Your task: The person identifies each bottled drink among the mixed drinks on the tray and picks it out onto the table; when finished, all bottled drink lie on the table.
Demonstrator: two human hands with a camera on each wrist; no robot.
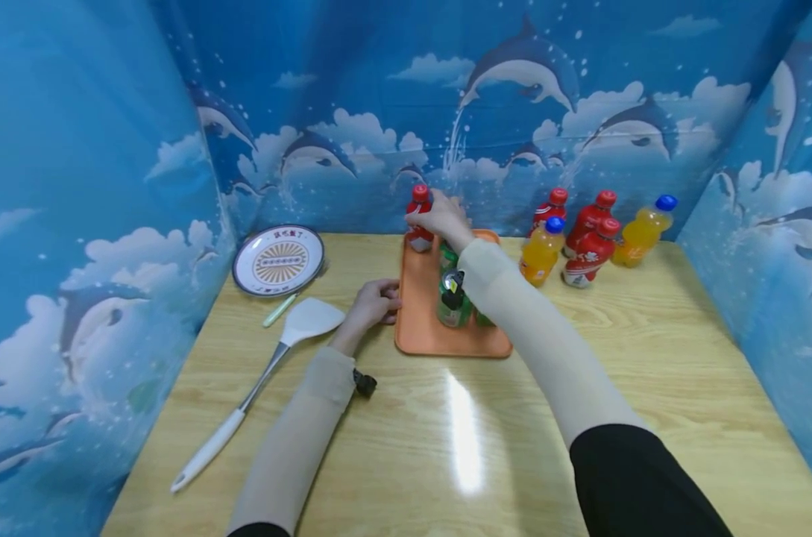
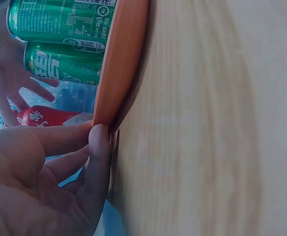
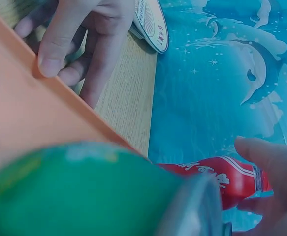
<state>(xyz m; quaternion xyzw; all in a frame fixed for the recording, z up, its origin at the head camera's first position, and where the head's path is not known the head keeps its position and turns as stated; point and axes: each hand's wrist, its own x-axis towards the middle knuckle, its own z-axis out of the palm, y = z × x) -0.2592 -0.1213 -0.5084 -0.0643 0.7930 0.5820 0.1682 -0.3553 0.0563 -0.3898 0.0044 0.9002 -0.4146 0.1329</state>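
Observation:
My left hand pinches the left rim of an orange tray between thumb and fingers; the left wrist view shows the grip on the rim close up. Upright in the tray's far left corner is a red-capped drink bottle. Around its upper part reaches my right hand. In the left wrist view this hand has its fingers spread, and in the right wrist view the thumb stands off the bottle. Green drink cans also stand in the tray, partly hidden by my right arm.
To the tray's right stand several red bottles and two orange-drink bottles with blue caps. On the left lie a patterned plate, a small green-handled utensil and a white spatula. A dolphin-print curtain encloses the table.

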